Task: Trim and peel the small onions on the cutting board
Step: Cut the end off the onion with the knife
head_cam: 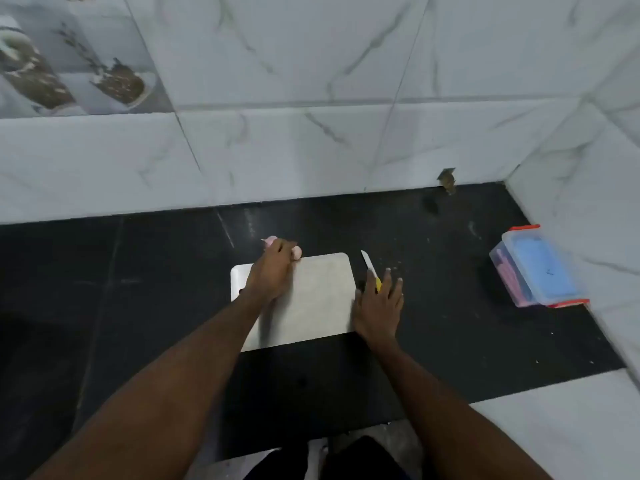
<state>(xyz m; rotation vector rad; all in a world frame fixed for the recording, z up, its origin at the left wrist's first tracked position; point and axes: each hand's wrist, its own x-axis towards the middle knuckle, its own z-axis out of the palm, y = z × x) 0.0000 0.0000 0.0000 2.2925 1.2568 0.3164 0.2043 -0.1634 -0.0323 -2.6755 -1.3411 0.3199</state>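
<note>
Two hands, knife (370, 270) blade pointing away, beside cutting board (322, 296)

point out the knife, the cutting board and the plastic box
knife (367, 264), head view, on the white blade just beyond the right hand's fingers
cutting board (322, 299), head view, on the bare middle of its pale top
plastic box (536, 268), head view, on its clear blue-tinted lid
</note>
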